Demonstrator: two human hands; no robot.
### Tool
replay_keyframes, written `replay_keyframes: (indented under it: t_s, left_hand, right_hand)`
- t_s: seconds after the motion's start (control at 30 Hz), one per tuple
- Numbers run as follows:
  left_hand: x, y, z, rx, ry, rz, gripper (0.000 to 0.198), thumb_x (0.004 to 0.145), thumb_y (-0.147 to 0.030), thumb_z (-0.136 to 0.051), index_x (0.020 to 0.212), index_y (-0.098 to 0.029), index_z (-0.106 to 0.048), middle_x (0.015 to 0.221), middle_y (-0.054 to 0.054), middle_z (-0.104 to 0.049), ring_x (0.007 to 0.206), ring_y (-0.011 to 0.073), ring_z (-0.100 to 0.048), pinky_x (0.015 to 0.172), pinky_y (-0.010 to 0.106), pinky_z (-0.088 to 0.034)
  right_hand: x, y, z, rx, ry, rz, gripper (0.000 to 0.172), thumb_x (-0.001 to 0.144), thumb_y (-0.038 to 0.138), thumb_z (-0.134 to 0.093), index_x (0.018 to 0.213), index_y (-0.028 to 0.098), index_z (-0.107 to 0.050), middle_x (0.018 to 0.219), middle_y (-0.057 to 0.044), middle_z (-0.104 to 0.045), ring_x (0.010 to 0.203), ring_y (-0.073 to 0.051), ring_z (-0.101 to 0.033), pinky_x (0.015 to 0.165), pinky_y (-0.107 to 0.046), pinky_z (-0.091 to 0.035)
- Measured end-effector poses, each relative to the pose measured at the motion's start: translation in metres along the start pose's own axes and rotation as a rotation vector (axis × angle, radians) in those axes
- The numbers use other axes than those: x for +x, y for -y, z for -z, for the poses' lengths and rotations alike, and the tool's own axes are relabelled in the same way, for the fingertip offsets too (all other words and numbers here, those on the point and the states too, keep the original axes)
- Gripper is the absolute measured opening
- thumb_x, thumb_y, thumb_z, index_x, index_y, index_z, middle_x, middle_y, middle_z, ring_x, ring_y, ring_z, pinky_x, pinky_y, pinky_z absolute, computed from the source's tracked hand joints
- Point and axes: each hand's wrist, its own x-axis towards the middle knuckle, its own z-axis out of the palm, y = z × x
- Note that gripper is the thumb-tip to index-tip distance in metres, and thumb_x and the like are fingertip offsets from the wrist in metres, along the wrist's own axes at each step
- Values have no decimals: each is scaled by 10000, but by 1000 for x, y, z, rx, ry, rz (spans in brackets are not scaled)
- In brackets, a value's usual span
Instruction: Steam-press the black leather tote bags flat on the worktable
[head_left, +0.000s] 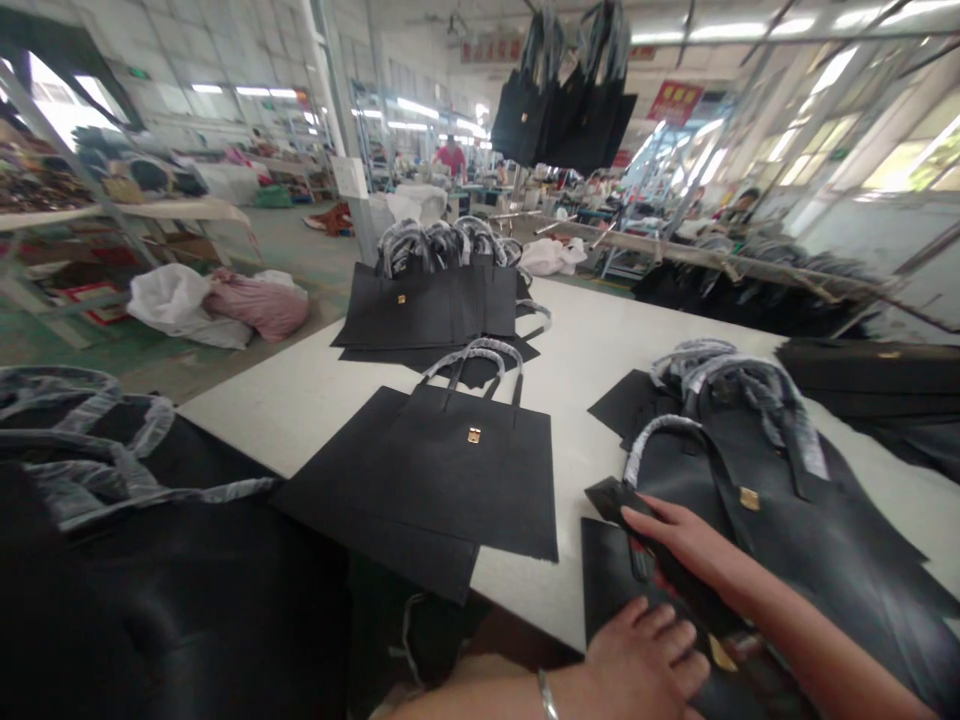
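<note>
Worktable (315,420) carried black tote bags (442,470); nearest tote (825,560) lay right, long axis running far-left to near-right. Right hand (686,540) lay nearer it; left hand (645,665) rested nearby. Both lay flat, fingers apart, clamping nothing.

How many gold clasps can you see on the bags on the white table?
4 gold clasps: one on the far stack, one on the middle bag, one on the bag at right, one beside the left hand. More may be hidden in the stacks.
</note>
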Motion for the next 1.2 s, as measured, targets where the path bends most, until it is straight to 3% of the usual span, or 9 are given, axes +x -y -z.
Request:
replay_keyframes:
  t_s: [0.2,0.4,0.63,0.73,0.8,0.9,1.03,1.13,1.2]
  left_hand:
    - [2,-1,-4,-9,38,17,476,909,-469,-443,1247,-142,-514,1230,92,-567,1209,264,-427,1028,398,-288]
    - [0,-3,0,-32,14,40,505,932,-458,-398,1314,-133,-460,1319,102,-508,1266,255,-376,1075,411,-230]
    - [0,-4,2,-95,43,56,496,944,-455,-359,1292,-125,-484,1319,115,-505,1288,269,-358,1091,424,-208]
    - [3,-5,-3,-138,69,64,504,950,-462,-342,1324,-144,-459,1335,112,-500,1293,272,-352,1097,455,-208]
    - [4,-5,-4,-157,94,65,512,951,-471,-343,1348,-161,-439,1360,99,-484,1323,271,-315,1105,461,-208]
    - [2,2,-1,-175,130,94,535,940,-501,-365,1372,-190,-415,1419,72,-429,1362,255,-263,1124,445,-206]
    - [-7,19,8,-158,151,169,509,941,-490,-370,1377,-233,-410,1479,29,-347,1383,238,-240,1138,438,-201]
    - [-6,31,18,-113,184,212,441,936,-408,-419,1345,-247,-454,1463,21,-376,1369,241,-276,1128,451,-222]
    - [3,35,24,-51,227,260,396,916,-334,-466,1294,-226,-511,1425,45,-431,1333,270,-336,1096,477,-269]
  right_hand:
    - [-28,-9,3,28,140,-85,458,757,524,-655,1026,153,-659,755,-60,-704,644,-205,-663,500,-227,-493]
    - [-2,7,-12,9,69,-26,361,816,524,-575,931,184,-613,599,32,-568,358,-114,-512,343,-218,-391]
    - [-23,-3,1,39,159,1,375,780,478,-628,953,148,-671,630,-2,-625,484,-135,-560,431,-217,-418]
    - [-19,-3,-16,1,60,87,342,780,431,-630,938,138,-710,706,-32,-669,573,-158,-594,523,-241,-454]
    - [-10,0,-24,-12,-63,101,396,755,387,-674,1078,158,-678,750,-28,-673,517,-148,-581,510,-253,-453]
    - [-7,-2,-12,20,-211,101,527,789,400,-639,1273,212,-555,748,-8,-660,420,-133,-552,435,-256,-436]
    - [-59,-33,39,122,-341,64,537,819,431,-598,1314,254,-489,738,11,-636,415,-131,-555,394,-246,-442]
    - [-116,-75,74,201,-458,-23,539,833,476,-576,1313,263,-454,769,7,-622,438,-136,-575,400,-254,-475]
    - [-150,-106,83,319,-558,-120,525,810,495,-608,1257,245,-493,779,-7,-631,454,-137,-581,384,-240,-464]
